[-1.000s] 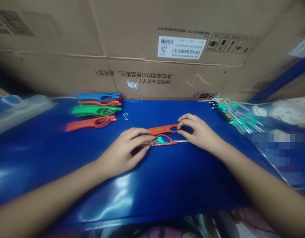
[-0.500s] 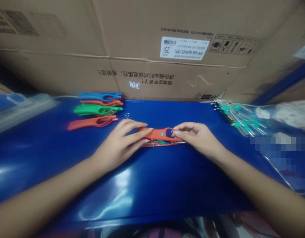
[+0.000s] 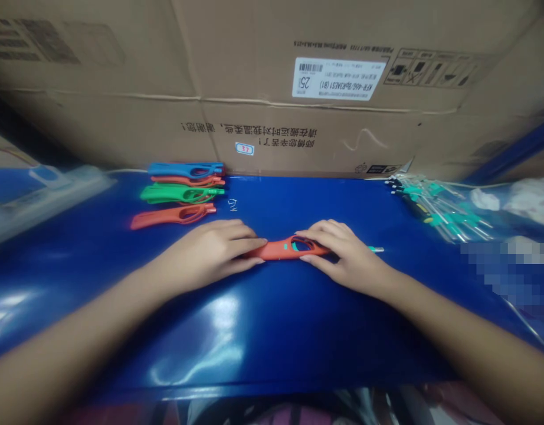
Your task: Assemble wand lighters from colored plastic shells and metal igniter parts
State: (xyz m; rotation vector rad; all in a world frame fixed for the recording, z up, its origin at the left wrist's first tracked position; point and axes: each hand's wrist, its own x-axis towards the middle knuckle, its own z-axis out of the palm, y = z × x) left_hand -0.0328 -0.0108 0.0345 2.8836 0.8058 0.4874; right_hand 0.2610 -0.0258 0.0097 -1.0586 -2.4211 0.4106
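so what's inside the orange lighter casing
In the orange lighter casing, a teal trigger shows at the oval opening. Its upper side, the left hand and the right hand cover anything else inside.

We see smooth orange plastic over a glossy blue tabletop [image 3: 307, 330]
The orange casing [image 3: 274, 251] looks to us like smooth plastic with a soft sheen, and we read the same finish on the green casing [image 3: 159, 193] and the blue casing [image 3: 168, 169]; the slim rods [image 3: 440, 213] shine like bare metal among teal plastic, while the carton [image 3: 245, 71] is matt, creased cardboard (its white label [image 3: 338, 78] looks like smooth paper)
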